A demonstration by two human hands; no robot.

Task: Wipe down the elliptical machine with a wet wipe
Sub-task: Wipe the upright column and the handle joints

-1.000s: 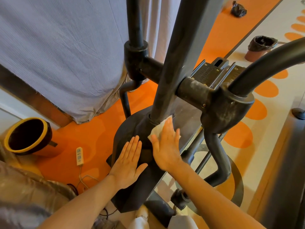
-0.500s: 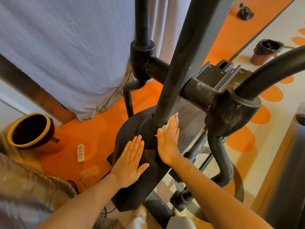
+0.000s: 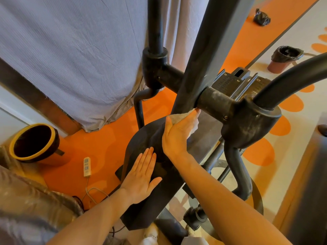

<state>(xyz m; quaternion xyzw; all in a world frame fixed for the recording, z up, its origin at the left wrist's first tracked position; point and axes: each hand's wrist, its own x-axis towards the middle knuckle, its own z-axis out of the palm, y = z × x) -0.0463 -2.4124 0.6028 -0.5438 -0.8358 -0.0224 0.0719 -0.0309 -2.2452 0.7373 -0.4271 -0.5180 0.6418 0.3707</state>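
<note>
So we've got the right hand [image 3: 177, 133] curled around the crumpled white wet wipe [image 3: 193, 125], pressing it against the dark grey upright post of the black elliptical machine [image 3: 200, 68], right under the dusty cross joint. The left hand [image 3: 141, 175] lies flat, fingers straight, on the machine's black rounded housing [image 3: 141, 137], holding nothing. Off on the orange floor [image 3: 106, 138] we see a white power strip [image 3: 86, 167] near a yellow-rimmed black bin [image 3: 34, 142].

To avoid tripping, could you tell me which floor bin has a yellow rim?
The bin with the yellow rim at far left, near the power strip; the other bin is bag-lined.
</note>
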